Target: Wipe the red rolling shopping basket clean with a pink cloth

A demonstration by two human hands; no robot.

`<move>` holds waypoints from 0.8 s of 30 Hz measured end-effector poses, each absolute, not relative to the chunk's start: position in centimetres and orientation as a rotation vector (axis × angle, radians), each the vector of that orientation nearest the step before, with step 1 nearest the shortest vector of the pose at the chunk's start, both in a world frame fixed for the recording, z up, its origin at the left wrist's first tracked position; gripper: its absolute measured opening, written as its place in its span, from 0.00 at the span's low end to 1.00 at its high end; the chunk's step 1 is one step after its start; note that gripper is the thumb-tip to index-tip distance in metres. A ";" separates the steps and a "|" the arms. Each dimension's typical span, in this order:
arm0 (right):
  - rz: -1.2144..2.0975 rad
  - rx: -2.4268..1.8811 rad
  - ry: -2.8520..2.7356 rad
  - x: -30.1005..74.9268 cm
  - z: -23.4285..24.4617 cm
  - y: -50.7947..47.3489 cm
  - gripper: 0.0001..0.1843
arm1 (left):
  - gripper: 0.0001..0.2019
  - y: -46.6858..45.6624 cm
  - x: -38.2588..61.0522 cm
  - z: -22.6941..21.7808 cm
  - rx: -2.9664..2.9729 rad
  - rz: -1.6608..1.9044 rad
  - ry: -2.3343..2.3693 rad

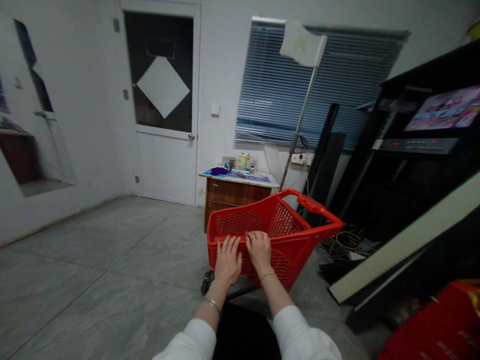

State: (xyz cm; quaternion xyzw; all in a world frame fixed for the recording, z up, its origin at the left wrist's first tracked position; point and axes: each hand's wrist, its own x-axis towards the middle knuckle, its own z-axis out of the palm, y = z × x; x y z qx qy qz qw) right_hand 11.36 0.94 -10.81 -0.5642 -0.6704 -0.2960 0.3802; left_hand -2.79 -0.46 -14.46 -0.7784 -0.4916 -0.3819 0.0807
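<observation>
A red plastic shopping cart (pixel 296 242) with slotted sides stands in front of me, its handle turned to the right. My left hand (pixel 228 262) rests against the cart's near side, fingers stretched out with their tips at the top rim and the thumb apart. Just right of it, my right hand (pixel 259 250) has its fingers bent over the same rim and closed on it; the fingertips are partly hidden. The part of the cart's inside that I can see holds nothing.
Behind the cart stands a brown wooden cabinet (pixel 240 192) with bottles and a purple cloth on top. A pole (pixel 302 112) with a white flag leans there. Long boards (pixel 405 245), cables (pixel 348 240) and a red pile (pixel 435 325) lie right. A white door (pixel 167 165) is behind.
</observation>
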 end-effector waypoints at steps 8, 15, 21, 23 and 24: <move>-1.031 -1.546 -1.683 24.0 -6.6 -0.7 0.11 | 0.26 0.0 -4.2 -14.5 -2.351 -1.148 -1.423; -1.115 -1.639 -1.392 24.4 -7.2 -0.3 0.12 | 0.25 -0.6 -2.2 -14.7 -2.301 -1.222 -1.474; -0.826 -1.464 -1.746 11.8 -10.4 0.7 0.10 | 0.26 -0.3 -2.7 -15.0 -2.308 -1.186 -1.436; -0.798 -1.431 -1.838 11.2 -10.2 0.6 0.09 | 0.26 -0.2 -3.3 -14.9 -2.314 -1.176 -1.421; -0.807 -1.430 -1.869 12.0 -9.8 0.5 0.09 | 0.26 -0.2 -3.6 -14.9 -2.318 -1.172 -1.415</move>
